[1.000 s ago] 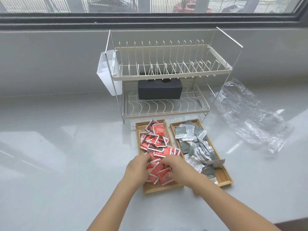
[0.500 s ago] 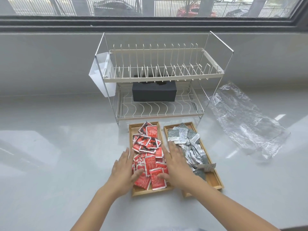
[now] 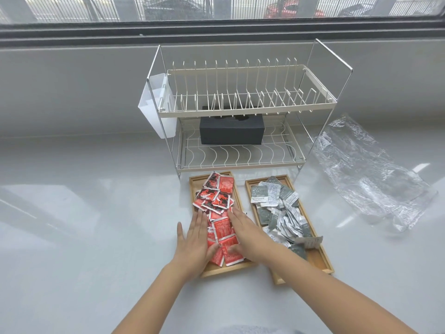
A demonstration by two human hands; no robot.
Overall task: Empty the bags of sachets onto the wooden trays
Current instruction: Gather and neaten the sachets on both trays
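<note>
Your left hand [image 3: 196, 239] and right hand [image 3: 245, 233] both lie flat, palms down, on the red sachets [image 3: 218, 206] in the left tray [image 3: 226, 270]. The fingers of each hand are extended and close together, the left thumb spread out to the side over the tray's edge; neither hand pinches anything. The red pile fills the tray from its far end to near your wrists, with a few sachets by the near rim overlapping loosely.

Just beside it on the right, almost touching, sits the right tray [image 3: 320, 257], heaped with grey sachets [image 3: 279, 213]. One grey sachet at the near right leans up over the rim. An empty clear bag [image 3: 368, 172] lies crumpled on the counter [image 3: 84, 213] to the far right, near the rack [image 3: 240, 112]. Both bags seem emptied, so only levelling appears left.

The risks look small. Pressing or sweeping outward could push red sachets over the low rim onto the counter, most likely at the near end. Your right forearm crosses above the grey tray's near corner; lowering it could knock that leaning sachet off or nudge the tray.
</note>
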